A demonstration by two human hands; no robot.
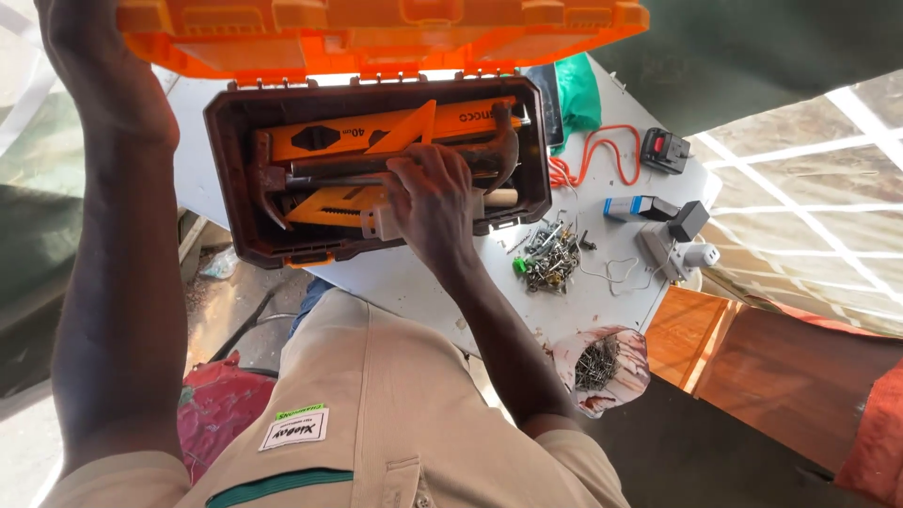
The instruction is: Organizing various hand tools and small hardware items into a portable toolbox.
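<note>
Two hands busy: left hand propped lid, grip unclear; right hand curled among toolbox tools; best lift hammer clear slowly

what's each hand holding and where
The left hand props the orange lid at its edge. The right hand reaches among tools in the toolbox; its grip is unclear.

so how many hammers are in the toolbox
2 show: one hammer with its head at the box's left end, one claw hammer with its head at the right. More may lie hidden underneath.
</note>
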